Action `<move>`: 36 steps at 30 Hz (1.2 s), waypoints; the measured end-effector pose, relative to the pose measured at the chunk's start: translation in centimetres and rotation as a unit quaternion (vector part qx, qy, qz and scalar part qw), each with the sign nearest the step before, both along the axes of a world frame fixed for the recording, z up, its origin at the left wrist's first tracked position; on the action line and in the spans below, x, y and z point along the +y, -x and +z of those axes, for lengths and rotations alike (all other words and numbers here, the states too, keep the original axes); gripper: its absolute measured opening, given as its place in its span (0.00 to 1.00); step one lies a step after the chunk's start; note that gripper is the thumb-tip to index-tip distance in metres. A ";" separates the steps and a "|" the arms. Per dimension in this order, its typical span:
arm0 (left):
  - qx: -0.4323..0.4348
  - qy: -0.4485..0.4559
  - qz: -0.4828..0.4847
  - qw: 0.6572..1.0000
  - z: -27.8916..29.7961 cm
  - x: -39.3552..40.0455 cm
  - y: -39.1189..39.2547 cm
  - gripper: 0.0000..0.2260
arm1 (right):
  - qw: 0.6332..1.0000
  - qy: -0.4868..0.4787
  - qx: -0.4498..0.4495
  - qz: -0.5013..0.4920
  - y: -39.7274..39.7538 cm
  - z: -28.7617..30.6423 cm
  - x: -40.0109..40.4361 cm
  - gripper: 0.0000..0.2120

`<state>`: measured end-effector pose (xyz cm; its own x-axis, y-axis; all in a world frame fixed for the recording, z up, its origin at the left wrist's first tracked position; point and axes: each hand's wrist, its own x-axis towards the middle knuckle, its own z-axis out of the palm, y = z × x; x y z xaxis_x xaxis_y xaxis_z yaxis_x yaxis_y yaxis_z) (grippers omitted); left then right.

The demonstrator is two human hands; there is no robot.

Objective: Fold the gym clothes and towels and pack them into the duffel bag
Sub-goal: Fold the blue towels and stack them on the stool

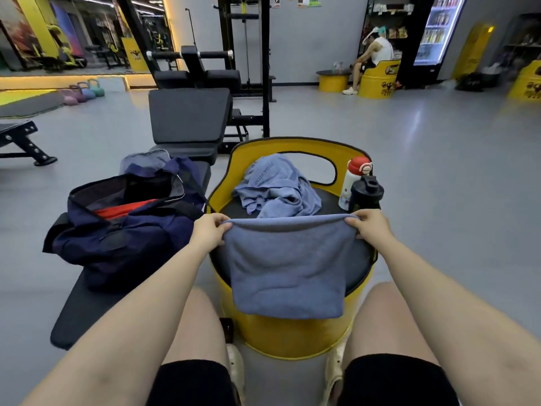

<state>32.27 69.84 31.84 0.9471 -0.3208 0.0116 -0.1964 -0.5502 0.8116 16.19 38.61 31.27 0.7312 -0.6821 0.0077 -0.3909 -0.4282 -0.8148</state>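
Head view: blue towel (pixel 288 268) hangs doubled, smooth.

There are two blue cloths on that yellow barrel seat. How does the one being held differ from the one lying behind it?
The held towel is doubled over smoothly and hangs over the seat's front edge, pinched at its top corners by the left hand and right hand. The crumpled cloth lies in a loose heap, untouched, farther back on the barrel seat, and shows printed lettering, while the held towel looks plain. Both are a similar muted blue.
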 end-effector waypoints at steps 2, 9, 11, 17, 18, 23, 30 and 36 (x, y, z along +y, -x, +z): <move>0.016 0.018 0.012 1.000 -0.9 -0.8 -1.1 0.04 | 1.000 0.006 0.006 -0.007 -1.3 -0.8 -0.6 0.04; 0.039 0.083 0.050 0.995 -3.6 -3.6 -4.7 0.08 | 0.999 0.020 0.031 -0.014 -5.6 -3.7 -2.8 0.09; 0.050 0.101 0.060 0.992 -4.7 -4.2 -5.4 0.08 | 0.999 0.013 0.025 -0.034 -6.6 -4.6 -2.8 0.08; 0.125 0.172 0.109 0.971 -9.0 -5.7 -7.1 0.07 | 0.996 0.012 0.015 -0.089 -8.6 -7.6 -2.4 0.09; 0.135 0.179 0.116 0.968 -9.5 -5.9 -7.5 0.06 | 0.996 0.015 0.016 -0.089 -8.9 -8.0 -2.5 0.09; 0.156 0.218 0.131 0.955 -10.6 -7.3 -9.2 0.06 | 0.994 0.055 0.027 -0.093 -10.4 -8.6 -2.9 0.11; 0.162 0.225 0.167 0.946 -11.5 -8.5 -10.8 0.04 | 0.992 0.066 0.004 -0.108 -12.6 -9.2 -2.9 0.10; 0.154 0.238 0.196 0.939 -11.8 -8.7 -11.9 0.05 | 0.991 0.057 -0.053 -0.109 -13.8 -9.4 -3.1 0.10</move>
